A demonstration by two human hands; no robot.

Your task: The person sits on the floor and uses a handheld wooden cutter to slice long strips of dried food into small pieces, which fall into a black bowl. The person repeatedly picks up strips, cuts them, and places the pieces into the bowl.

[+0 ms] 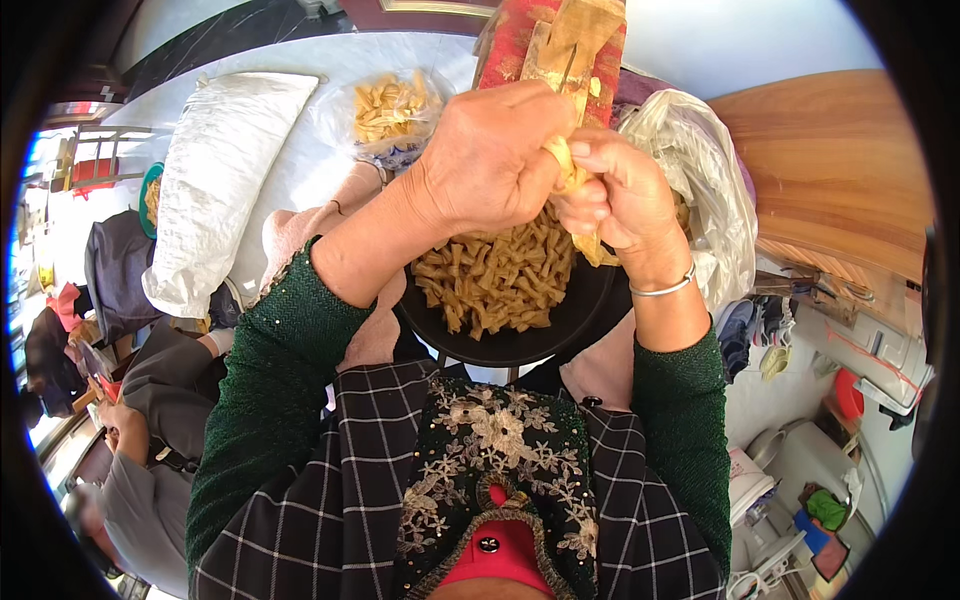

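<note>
A pale yellow, pliable strip (568, 169) is pinched between my left hand (499, 161) and my right hand (626, 184), looped or twisted where they meet. Its loose end hangs below my right fingers. Under my hands a black round pan (517, 347) holds a heap of short brownish knotted pieces (491, 281). Just beyond my hands, a worn wooden block (581, 45) lies on a red patterned cloth (517, 37), with a small yellow scrap beside it. My right wrist wears a silver bangle.
A clear plastic bag (390, 112) of yellow pieces and a full white woven sack (229, 180) lie to the left. At right are an open whitish plastic bag (694, 180), a wooden panel (832, 165) and shoes (739, 337). Another person (150, 480) sits at the far left.
</note>
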